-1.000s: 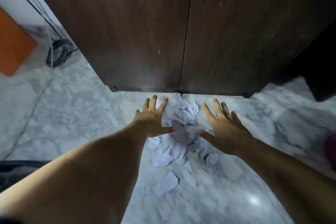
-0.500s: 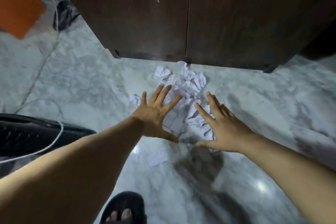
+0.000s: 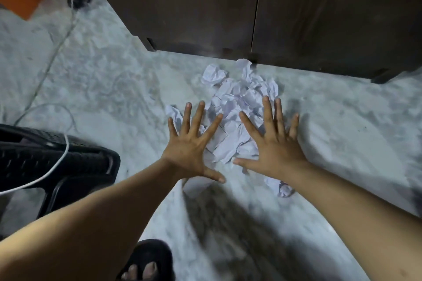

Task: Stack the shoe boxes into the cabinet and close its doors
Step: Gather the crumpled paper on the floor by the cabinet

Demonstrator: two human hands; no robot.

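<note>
Spreading wide, your fingers (image 3: 266,109) grip nothing: your left hand (image 3: 190,146) and right hand (image 3: 272,143) hover palm-down over crumpled paper (image 3: 237,100) on the marble floor (image 3: 102,80). Just beyond the paper, the dark cabinet (image 3: 205,2) stands with both doors shut. No shoe boxes show.
</note>
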